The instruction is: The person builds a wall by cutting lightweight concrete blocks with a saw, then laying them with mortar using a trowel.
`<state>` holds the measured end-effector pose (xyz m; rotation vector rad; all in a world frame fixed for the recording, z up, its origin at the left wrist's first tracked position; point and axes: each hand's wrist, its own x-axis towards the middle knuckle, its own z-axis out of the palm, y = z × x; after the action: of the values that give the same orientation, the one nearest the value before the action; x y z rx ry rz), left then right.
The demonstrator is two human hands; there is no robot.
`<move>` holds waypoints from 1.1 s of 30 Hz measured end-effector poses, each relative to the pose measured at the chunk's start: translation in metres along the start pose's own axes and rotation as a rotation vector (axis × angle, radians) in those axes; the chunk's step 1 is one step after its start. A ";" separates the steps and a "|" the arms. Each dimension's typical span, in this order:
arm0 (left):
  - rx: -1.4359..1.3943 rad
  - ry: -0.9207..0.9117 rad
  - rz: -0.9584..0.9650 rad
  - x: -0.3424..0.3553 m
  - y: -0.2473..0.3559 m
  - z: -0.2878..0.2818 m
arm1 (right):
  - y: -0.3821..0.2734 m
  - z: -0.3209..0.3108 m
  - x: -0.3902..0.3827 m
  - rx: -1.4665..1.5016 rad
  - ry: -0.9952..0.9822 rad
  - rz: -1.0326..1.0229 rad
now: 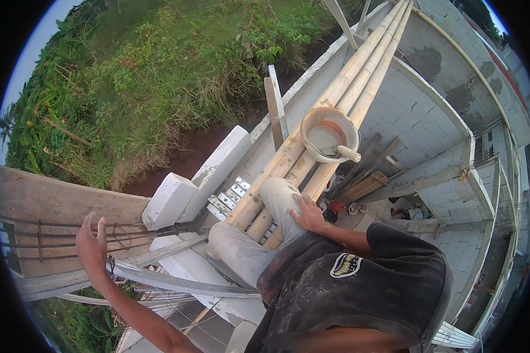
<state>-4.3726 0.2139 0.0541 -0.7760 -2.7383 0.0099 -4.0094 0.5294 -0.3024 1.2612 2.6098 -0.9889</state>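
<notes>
My left hand (92, 250) is raised on the left, its fingers pointing up and apart, with nothing seen in it. Just beside it, steel reinforcing bars (56, 248) run along a wooden formwork board (71, 197). My right hand (309, 215) lies flat on my right knee, fingers spread. I sit astride several bamboo poles (300, 167). Ahead of my knees a round bucket (312, 147) stands on the poles, with grey mortar inside. A trowel (348, 153) rests in it, its pale handle over the rim.
Two white lightweight blocks (171, 200) stand on the wall's left side. A long grey strip (177, 283) passes under my left forearm. Block walls (418, 106) and a floor with planks (368, 182) lie far below on the right. Overgrown ground (153, 76) drops away left.
</notes>
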 end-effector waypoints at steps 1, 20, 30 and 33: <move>0.014 -0.049 0.005 0.000 -0.001 0.003 | 0.000 0.000 -0.001 0.001 -0.015 -0.001; -0.062 -0.044 -0.039 0.007 -0.010 0.012 | -0.007 -0.052 0.033 0.469 0.245 -0.248; -0.122 -0.232 -0.102 0.013 0.017 -0.005 | -0.117 -0.228 0.039 0.484 0.420 -0.317; -0.081 -0.231 -0.105 0.011 0.007 0.003 | -0.139 -0.219 -0.006 0.565 0.187 -0.191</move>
<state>-4.3790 0.2259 0.0536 -0.6887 -3.0122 -0.0366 -4.0628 0.5899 -0.0564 1.2587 2.7286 -1.8223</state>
